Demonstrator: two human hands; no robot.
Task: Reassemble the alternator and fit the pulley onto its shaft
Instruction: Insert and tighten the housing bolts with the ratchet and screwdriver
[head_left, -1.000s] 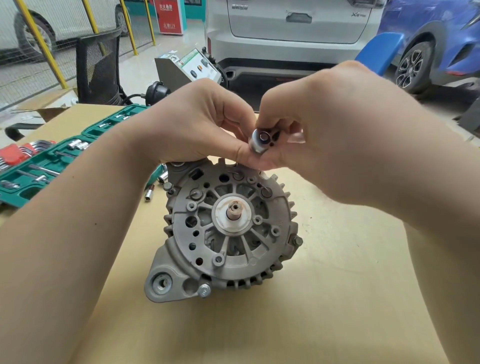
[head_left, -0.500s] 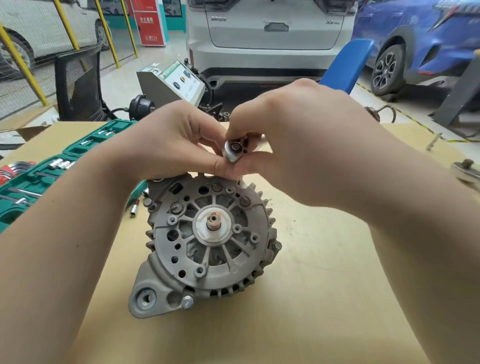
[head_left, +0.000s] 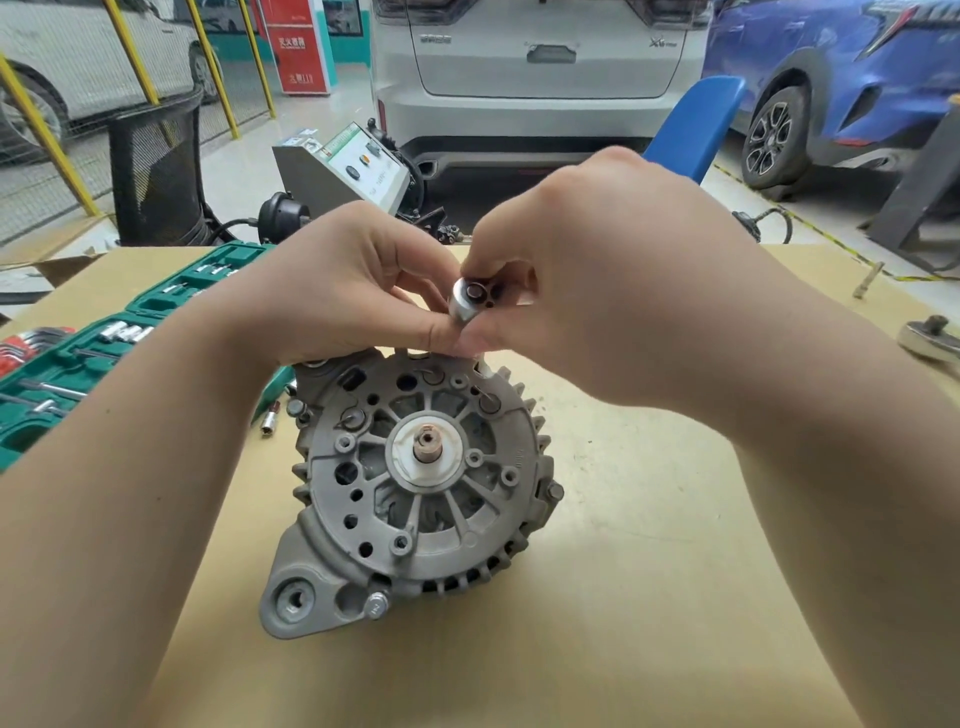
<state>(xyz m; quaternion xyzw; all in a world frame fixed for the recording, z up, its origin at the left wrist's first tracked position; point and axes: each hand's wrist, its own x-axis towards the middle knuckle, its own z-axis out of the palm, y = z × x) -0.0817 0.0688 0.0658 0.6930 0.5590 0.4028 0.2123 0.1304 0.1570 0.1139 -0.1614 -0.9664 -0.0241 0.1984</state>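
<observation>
Grey cast-metal alternator (head_left: 415, 493) sits mid-counter (head_left: 649, 571), end face up toward the camera, bare rusty shaft (head_left: 426, 447) sticking out of the centre w/ no pulley on it. Above its far edge both hands meet: left hand (head_left: 343, 280) and right hand (head_left: 597, 280) each pinch a small shiny metal socket-like piece (head_left: 467, 304) btwn thumb and curled fingers (exact part hard to tell). Green tool case (head_left: 78, 364) lies at the counter's left side, a loose socket (head_left: 270, 421) just beside the alternator. A ratchet head (head_left: 930, 338) rests at the right edge.
</observation>
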